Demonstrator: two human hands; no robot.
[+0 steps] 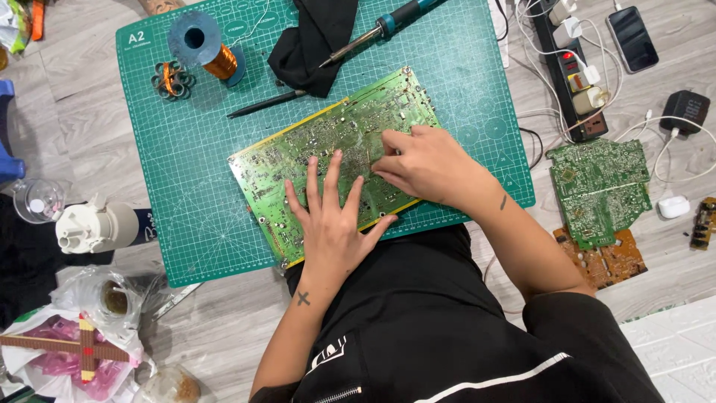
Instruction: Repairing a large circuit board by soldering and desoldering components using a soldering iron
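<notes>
Green cutting mat point(194, 186): circuit board point(298, 149), left hand point(332, 224) flat, fingers spread; right hand point(425, 164) pinching board's surface.

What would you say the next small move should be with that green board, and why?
Probably lift the pinched fingertips of the right hand slightly off the circuit board, since they seem closed on something small there, while the left hand lies flat, pinning the board to the cutting mat.

both hands point(332, 224) on green circuit board point(335, 142)
</notes>
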